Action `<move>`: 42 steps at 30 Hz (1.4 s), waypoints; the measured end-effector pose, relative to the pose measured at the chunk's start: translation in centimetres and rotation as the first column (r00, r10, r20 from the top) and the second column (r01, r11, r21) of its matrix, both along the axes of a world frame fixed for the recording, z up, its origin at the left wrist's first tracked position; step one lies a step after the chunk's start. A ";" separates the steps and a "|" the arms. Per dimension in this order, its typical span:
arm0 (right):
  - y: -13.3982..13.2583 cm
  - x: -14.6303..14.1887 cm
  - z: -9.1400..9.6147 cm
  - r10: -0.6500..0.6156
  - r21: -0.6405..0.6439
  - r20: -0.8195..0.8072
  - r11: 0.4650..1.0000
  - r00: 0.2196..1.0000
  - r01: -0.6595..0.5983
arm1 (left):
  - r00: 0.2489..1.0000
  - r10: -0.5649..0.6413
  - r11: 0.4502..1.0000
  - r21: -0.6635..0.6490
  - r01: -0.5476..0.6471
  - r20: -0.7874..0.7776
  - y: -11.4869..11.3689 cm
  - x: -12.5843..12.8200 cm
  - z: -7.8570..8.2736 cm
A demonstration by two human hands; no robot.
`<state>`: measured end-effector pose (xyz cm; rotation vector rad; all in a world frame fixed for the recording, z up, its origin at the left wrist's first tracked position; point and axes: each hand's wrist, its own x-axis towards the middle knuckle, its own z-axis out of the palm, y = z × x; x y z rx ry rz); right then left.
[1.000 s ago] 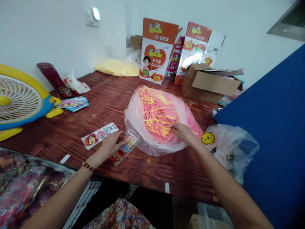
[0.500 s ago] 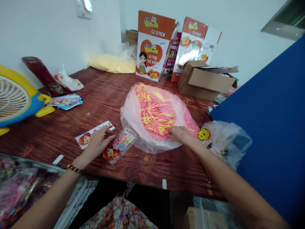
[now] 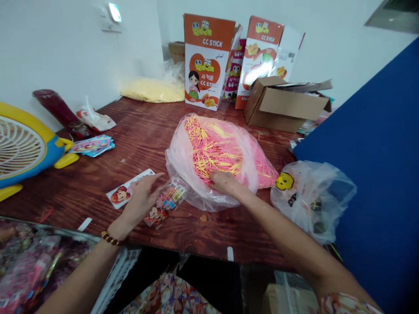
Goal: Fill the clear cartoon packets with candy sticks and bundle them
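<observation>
A pink plastic bag (image 3: 183, 152) lies open on the wooden table (image 3: 137, 131), full of thin pink and yellow sticks (image 3: 212, 148). My right hand (image 3: 224, 182) rests on the near edge of the stick pile with its fingers curled into the sticks. My left hand (image 3: 142, 198) lies on a small clear packet (image 3: 166, 198) with a cartoon girl print and coloured sticks inside, thumb and fingers spread over it. A flat printed card (image 3: 122, 192) with the same cartoon girl lies just left of that hand.
A yellow and blue fan (image 3: 22, 144) stands at the left. CC STICK cartons (image 3: 204, 61) and an open brown box (image 3: 284, 104) stand at the back. A clear smiley bag (image 3: 310, 196) lies right, beside a blue panel (image 3: 376, 165). A crate of packets (image 3: 29, 261) sits lower left.
My right hand has slid left along the near edge of the stick pile. My left hand has stayed on the small packet, its fingers shifting slightly.
</observation>
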<state>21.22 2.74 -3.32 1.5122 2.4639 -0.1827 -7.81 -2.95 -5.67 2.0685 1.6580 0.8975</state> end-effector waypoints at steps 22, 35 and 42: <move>1.6 1.4 -2.3 -0.218 -0.118 -0.318 0.975 0.923 0.189 | 0.848 0.228 0.919 -0.182 -0.349 -0.478 3.9 -7.5 -3.0; 1.2 4.0 -4.0 -0.460 -0.394 -0.858 0.875 0.229 0.281 | 0.880 0.231 0.911 -0.227 -0.345 -0.414 4.9 -7.7 -3.0; 0.5 4.2 -4.0 -0.447 -0.416 -0.892 0.871 0.070 0.261 | 0.890 0.235 0.912 -0.228 -0.341 -0.391 5.5 -7.8 -3.5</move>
